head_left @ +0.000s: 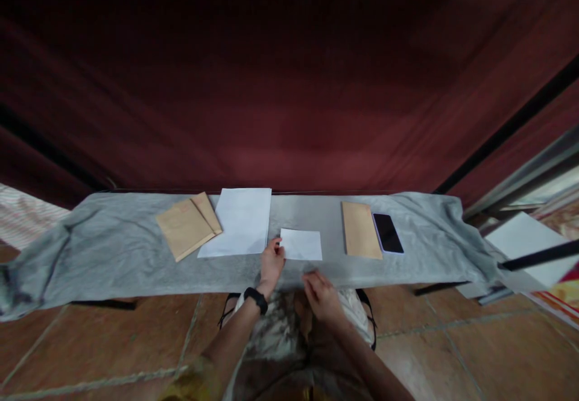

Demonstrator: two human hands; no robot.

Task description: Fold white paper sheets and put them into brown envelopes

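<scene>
A small white piece of paper (301, 245), seemingly folded, lies flat on the grey cloth in front of me. My left hand (272, 259), a black band on its wrist, pinches the paper's left edge with curled fingers. Just below the paper, over the table's near edge, is my right hand (320, 292). Its fingers are loosely bent and slightly apart, somewhat blurred, and I see nothing in them. Left of my left hand lies a stack of larger white sheets (242, 220).
Brown paper envelopes (187, 226) overlap the white sheets' left side. Another brown envelope (360, 229) lies to the right, beside a dark-screened phone (388, 233). The narrow table wears a grey cloth (122, 244). A dark red curtain (289, 117) hangs behind it.
</scene>
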